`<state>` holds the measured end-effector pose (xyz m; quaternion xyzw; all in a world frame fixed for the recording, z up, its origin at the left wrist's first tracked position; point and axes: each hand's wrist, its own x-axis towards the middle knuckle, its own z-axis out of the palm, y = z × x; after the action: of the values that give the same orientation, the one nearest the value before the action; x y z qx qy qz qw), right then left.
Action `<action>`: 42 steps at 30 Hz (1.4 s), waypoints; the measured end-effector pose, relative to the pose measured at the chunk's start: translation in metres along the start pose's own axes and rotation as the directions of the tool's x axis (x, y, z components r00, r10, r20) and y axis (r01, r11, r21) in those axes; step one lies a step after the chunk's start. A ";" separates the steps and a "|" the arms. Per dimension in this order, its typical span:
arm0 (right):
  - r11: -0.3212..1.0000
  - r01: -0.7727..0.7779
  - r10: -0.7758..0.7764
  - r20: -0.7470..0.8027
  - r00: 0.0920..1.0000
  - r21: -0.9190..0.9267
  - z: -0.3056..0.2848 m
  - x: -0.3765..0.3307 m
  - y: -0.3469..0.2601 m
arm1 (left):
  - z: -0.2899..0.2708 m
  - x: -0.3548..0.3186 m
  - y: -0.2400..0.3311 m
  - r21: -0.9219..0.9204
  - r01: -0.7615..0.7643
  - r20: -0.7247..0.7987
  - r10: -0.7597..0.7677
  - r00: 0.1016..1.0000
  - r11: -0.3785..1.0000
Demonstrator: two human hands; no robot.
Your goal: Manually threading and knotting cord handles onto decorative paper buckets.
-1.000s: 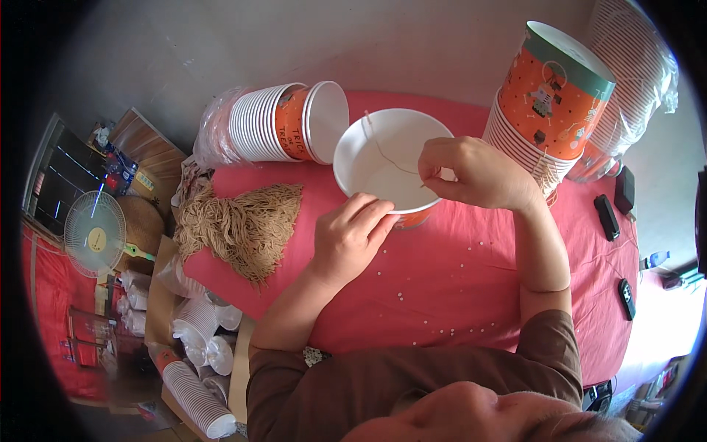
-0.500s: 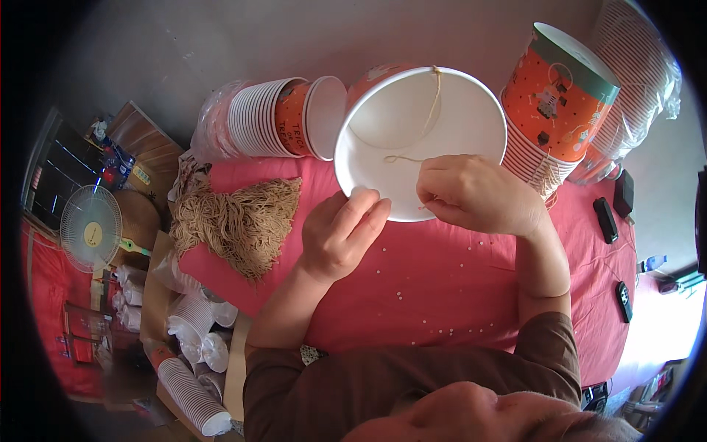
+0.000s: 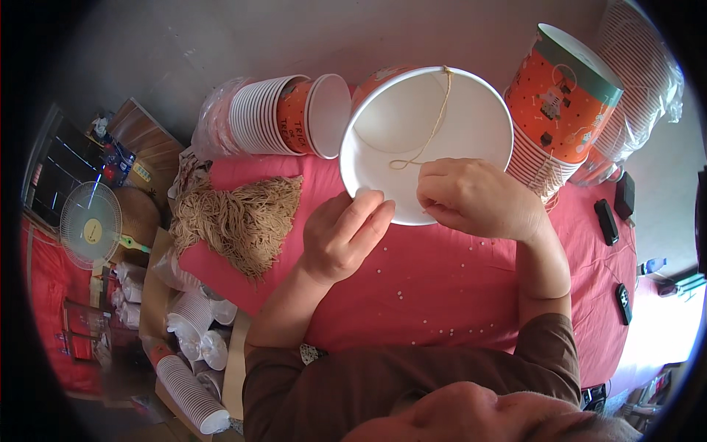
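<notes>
A paper bucket (image 3: 482, 118), white inside and orange outside, is tipped so its mouth faces me. My left hand (image 3: 342, 239) is closed on the near-left part of its rim, thumb and fingers pinching the edge. From a knot at the far rim, a thin tan cord (image 3: 443, 110) hangs down inside and bends in a small loop. The cord runs in behind my right hand (image 3: 479, 197), whose fingers are pinched together at the near rim. The fingertips and the cord's end are mostly hidden there.
A bundle of tan cords (image 3: 250, 221) lies left on the pink cloth (image 3: 412, 287). Nested buckets (image 3: 258, 118) lie behind it. More stacked orange buckets (image 3: 563, 103) stand right, beside dark devices (image 3: 606, 221). Lower left, a box (image 3: 239, 361) stands by cup stacks and a fan (image 3: 92, 232).
The bucket has shifted slightly to the right. The cord's loop hangs a little lower and closer to my right hand. Both hands keep nearly the same grip.
</notes>
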<state>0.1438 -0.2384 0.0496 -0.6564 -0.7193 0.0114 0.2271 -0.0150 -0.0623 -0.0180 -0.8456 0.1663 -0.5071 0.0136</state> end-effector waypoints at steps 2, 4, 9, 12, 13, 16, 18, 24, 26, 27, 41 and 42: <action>1.000 0.018 -0.018 -0.011 1.000 0.010 -0.001 -0.001 0.000 | -0.001 0.001 0.001 0.005 0.000 0.001 0.000 1.000 1.000; 0.999 0.030 -0.029 -0.012 0.999 0.025 0.002 0.000 0.002 | -0.001 0.002 0.000 -0.019 0.010 -0.008 -0.010 1.000 1.000; 0.996 0.044 -0.046 0.026 0.999 0.073 0.002 0.003 0.007 | -0.002 0.005 -0.003 -0.024 0.062 0.011 -0.062 0.998 0.998; 0.992 0.051 -0.058 0.052 0.997 0.119 0.001 0.004 0.009 | -0.002 0.003 -0.006 -0.062 0.175 0.054 -0.172 0.984 0.983; 0.982 0.063 -0.070 0.032 0.997 0.178 0.002 0.003 0.011 | -0.001 0.002 -0.006 -0.092 0.248 0.090 -0.240 0.967 0.964; 0.955 0.044 -0.068 0.074 0.995 0.295 -0.002 0.005 0.012 | 0.002 -0.002 -0.009 -0.161 0.317 0.111 -0.302 0.947 0.934; 0.938 0.006 -0.057 0.138 0.989 0.347 -0.002 0.007 0.012 | 0.003 -0.004 -0.011 -0.207 0.349 0.128 -0.329 0.936 0.914; 0.951 -0.032 0.004 0.091 0.996 0.309 0.010 0.014 0.012 | 0.014 -0.008 -0.013 -0.284 0.430 0.143 -0.406 0.903 0.857; 0.966 -0.070 0.050 0.087 0.995 0.250 0.015 0.014 0.016 | 0.014 -0.002 -0.011 -0.229 0.427 0.071 -0.422 0.904 0.875; 0.966 -0.070 0.050 0.085 0.995 0.250 0.016 0.014 0.016 | 0.012 -0.001 -0.010 -0.229 0.426 0.071 -0.421 0.904 0.876; 0.959 -0.062 0.067 -0.009 0.998 0.276 0.027 0.015 0.008 | 0.016 -0.008 0.009 -0.136 0.264 0.127 -0.247 0.961 0.955; 0.959 -0.062 0.068 -0.013 0.998 0.278 0.025 0.014 0.006 | 0.012 -0.007 0.009 -0.188 0.343 0.162 -0.316 0.935 0.920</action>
<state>0.1408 -0.2171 0.0300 -0.6417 -0.6860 0.1121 0.3243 -0.0103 -0.0708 -0.0316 -0.8889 0.0735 -0.4259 -0.1520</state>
